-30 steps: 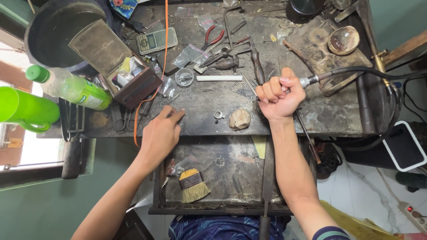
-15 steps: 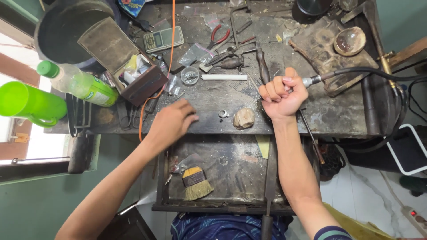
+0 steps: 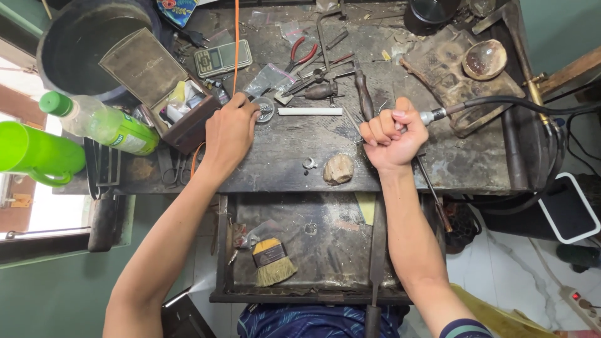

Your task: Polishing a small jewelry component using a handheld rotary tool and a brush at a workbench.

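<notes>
Torch handpiece (image 3: 432, 116), the metal-tipped kind on a thick black hose (image 3: 513, 103), sat clamped in the right hand (image 3: 391, 134), fingers clenched in a tight fist around it over the middle of the dark, scuffed worktop (image 3: 463, 169). The hose ran off to the right past a crusty soldering block (image 3: 438, 62) with a small shallow bowl (image 3: 483, 59) on top. The left hand (image 3: 230, 131) was out to the left, fingertips down on a small round clear container (image 3: 265, 109) near the open wooden box (image 3: 181, 112); couldn't really tell if it was pinching it or just touching, though the fingers looked curled rather than spread. Between the two hands, near the front edge, lay a pale stone-like lump (image 3: 339, 169) with a little metal ring (image 3: 309, 164) just beside it. Further back was a white stick (image 3: 310, 111), red-handled pliers (image 3: 300, 53), a few dark tools and a pocket scale (image 3: 222, 59). Off the left end stood a green plastic bottle (image 3: 100, 122) lying tilted and a bright green mug (image 3: 37, 153), with a big dark pan (image 3: 81, 37) behind the box. Below the worktop the pull-out tray (image 3: 325, 250) held a stubby brush (image 3: 273, 261) with pale bristles and some scraps.
</notes>
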